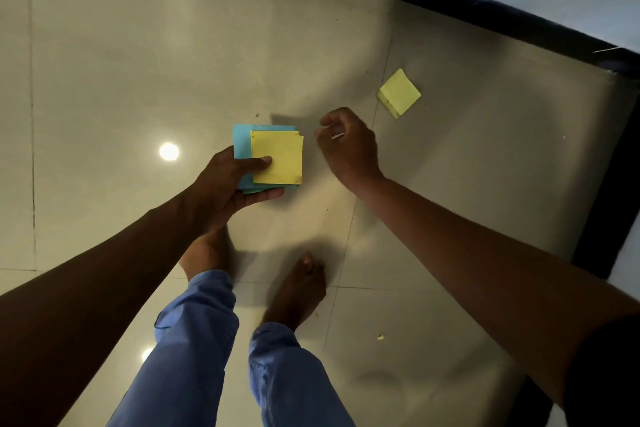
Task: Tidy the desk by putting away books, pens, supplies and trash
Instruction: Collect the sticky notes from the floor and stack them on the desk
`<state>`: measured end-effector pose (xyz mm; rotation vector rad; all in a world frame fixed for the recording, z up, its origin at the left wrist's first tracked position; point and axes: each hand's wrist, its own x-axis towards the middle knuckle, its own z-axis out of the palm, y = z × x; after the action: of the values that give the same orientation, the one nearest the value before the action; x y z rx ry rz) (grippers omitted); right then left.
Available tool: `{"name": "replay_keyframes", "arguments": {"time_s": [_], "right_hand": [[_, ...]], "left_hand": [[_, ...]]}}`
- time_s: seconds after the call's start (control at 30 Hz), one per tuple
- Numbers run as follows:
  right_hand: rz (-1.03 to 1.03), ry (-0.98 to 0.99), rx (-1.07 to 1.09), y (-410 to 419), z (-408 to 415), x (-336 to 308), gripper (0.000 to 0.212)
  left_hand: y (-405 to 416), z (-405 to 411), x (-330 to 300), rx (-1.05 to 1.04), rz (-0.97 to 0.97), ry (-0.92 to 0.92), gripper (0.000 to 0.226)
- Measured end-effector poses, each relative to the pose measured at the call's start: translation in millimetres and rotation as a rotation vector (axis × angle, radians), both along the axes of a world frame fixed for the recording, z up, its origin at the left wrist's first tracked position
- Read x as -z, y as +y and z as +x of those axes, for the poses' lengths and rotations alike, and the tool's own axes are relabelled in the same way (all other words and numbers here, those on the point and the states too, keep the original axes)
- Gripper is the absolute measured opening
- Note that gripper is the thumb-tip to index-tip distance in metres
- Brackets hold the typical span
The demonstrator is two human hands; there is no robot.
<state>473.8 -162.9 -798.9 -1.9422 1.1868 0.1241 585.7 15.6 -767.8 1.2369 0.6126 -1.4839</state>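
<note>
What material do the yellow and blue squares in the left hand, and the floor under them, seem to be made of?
Yellow and blue squares: thin matte paper, probably sticky notes, with flat sheets, sharp corners and stacked edges. Floor: glossy tile, likely ceramic or polished stone; it mirrors the ceiling lights and shows straight grout lines.

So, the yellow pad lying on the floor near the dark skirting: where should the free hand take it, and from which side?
The yellow pad lies flat on the tile floor, turned like a diamond. Its near corner looks slightly lifted, so that is probably the best spot: come down from above with the right hand, slide fingers under that edge and pinch it with the thumb. The left hand already holds a stack of notes.
</note>
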Motion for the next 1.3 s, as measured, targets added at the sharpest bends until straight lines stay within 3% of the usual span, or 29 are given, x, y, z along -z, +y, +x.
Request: {"name": "replay_keyframes", "arguments": {"time_s": [0.23,0.33,0.57,0.8,1.07,1.23,1.3], "right_hand": [[-0.318,0.441,-0.27,-106,-31,53,0.046],[-0.357,0.488,-0.295,-140,-35,65,0.057],[-0.464,0.504,-0.402,-148,-35,74,0.052],[-0.548,0.575,-0.48,-135,-33,78,0.031],[-0.503,0.572,-0.252,-120,-16,51,0.025],[-0.134,0.307,0.26,-66,4,0,0.015],[0.067,0.129,0.458,-36,8,-25,0.027]], "left_hand": [[-4,4,15,-0.017,-0.006,0.035,0.038],[1,7,26,-0.015,-0.004,0.044,0.041],[16,6,38,-0.025,0.004,0.061,0.043],[19,8,41,-0.042,0.012,0.067,0.04],[19,9,27,-0.037,0.017,0.057,0.037],[18,14,-3,-0.019,0.037,0.0,0.044],[18,15,-17,-0.06,0.062,-0.023,0.045]]}}
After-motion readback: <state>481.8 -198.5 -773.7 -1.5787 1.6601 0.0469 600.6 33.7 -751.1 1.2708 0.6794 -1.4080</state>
